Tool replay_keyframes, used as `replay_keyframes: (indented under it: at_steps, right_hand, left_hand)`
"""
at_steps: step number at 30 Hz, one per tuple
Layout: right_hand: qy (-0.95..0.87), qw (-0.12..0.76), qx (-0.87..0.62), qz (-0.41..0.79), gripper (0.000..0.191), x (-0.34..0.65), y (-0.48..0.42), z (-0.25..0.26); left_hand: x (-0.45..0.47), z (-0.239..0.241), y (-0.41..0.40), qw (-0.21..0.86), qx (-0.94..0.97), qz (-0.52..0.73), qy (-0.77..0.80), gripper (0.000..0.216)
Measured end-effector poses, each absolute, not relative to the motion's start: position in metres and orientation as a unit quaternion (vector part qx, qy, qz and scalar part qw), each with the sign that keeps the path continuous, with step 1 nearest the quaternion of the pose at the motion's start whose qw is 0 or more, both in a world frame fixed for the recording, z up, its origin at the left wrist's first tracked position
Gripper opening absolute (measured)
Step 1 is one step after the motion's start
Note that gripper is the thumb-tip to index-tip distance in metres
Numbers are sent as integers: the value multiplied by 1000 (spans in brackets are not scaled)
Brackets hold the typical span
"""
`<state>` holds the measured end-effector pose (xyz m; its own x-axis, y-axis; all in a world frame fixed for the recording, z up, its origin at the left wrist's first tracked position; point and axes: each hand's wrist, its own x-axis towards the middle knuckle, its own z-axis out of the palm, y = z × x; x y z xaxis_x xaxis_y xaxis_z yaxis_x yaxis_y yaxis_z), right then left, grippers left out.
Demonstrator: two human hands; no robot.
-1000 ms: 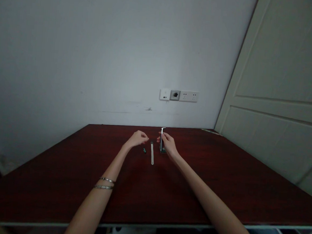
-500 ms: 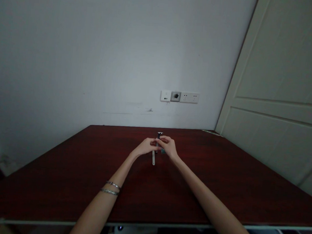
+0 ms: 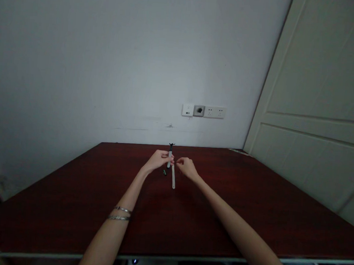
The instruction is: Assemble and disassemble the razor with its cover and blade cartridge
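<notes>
Moved leftward, the T-headed razor (image 3: 170,153) sits pinched in my left hand (image 3: 158,160), partly hidden. Whether my curled right hand (image 3: 186,167) holds anything, I cannot tell.

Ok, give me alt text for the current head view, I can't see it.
The left hand holds a slim, dark-headed tool upright over a dark red table; the right hand is close by, fingers curled, contents unclear. A pale flat strip and a small dark piece lie nearby.

Two narrow silvery bracelets (image 3: 118,217) circle the bare left forearm (image 3: 130,193)
</notes>
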<state>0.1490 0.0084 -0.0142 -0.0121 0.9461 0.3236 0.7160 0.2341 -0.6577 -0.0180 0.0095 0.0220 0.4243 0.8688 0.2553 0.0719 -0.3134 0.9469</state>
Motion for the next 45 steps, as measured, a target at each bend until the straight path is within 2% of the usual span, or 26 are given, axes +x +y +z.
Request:
replay_keyframes:
  at_steps: [3,6,20,29,32,34,38,41,45]
  right_hand:
    - [-729,233,-641,53,24,132,8,-19]
    - [-736,169,-656,10,29,119,7,-24]
    - [-724,136,-677,0,27,106,5,-35]
    - [-738,180,-651,19,26,118,8,-28]
    - [-735,258,-624,66,24,134,12,-15]
    - [-717,332,-596,144,22,147,16,-5]
    - [-666,451,-535,258,33,179,19,10]
    - [-710,500,-466,169,35,201,13,20]
    - [-770,495,-402,-30,30,215,-5,31]
  left_hand:
    - [-20,23,10,478,692,421,340,22]
    - [-19,20,10,484,687,421,342,22]
    - [-19,14,12,483,679,417,362,14]
    - [-16,16,8,489,671,419,368,10]
    - [-16,14,10,498,667,430,350,12]
    - [-16,11,14,500,662,439,345,12]
    - [-17,4,21,493,661,439,357,14]
    - [-17,-3,22,464,677,440,365,13]
    - [-15,-15,20,405,701,455,369,13]
